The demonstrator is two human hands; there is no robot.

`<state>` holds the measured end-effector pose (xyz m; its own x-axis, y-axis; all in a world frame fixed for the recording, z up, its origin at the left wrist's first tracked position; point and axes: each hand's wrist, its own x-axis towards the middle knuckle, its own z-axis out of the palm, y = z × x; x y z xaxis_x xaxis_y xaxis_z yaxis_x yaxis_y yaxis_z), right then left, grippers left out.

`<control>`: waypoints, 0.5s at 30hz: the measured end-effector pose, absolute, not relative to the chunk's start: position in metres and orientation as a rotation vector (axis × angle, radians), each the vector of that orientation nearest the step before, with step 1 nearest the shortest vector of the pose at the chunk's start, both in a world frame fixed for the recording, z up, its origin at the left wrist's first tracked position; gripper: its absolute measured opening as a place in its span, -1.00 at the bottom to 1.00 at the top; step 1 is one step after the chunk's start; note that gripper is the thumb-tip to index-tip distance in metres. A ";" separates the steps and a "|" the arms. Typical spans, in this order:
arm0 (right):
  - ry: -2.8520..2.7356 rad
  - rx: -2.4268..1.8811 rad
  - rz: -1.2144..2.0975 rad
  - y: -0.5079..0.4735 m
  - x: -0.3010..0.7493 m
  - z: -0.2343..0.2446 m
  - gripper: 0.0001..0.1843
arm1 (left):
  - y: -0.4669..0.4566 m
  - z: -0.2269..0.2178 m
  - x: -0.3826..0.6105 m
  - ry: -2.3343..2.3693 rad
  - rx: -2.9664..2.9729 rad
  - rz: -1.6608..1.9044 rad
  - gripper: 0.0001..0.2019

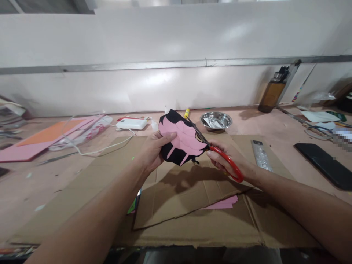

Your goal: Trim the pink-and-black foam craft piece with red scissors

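Observation:
My left hand (154, 148) grips a piece of black foam sheet with a pink cut-out shape (180, 141) on it, held up above the cardboard. My right hand (229, 159) is closed round the red handles of a pair of scissors (220, 157). The scissor blades reach into the right edge of the black and pink piece. Both hands hover over a flattened brown cardboard sheet (192, 209) that covers the table.
A pink scrap (222, 203) lies on the cardboard. A metal ruler (261, 154), a steel bowl (216, 120), a black phone (326, 164), a brown bottle (273, 93), a white charger with cable (131, 124) and pink and orange sheets (46, 137) lie around.

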<state>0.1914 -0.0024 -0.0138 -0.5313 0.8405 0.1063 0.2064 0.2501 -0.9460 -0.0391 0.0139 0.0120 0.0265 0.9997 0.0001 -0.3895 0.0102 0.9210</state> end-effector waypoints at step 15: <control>-2.007 -1.014 1.249 -0.009 0.191 0.004 -0.62 | 0.017 0.019 -0.059 0.974 1.058 1.198 -0.82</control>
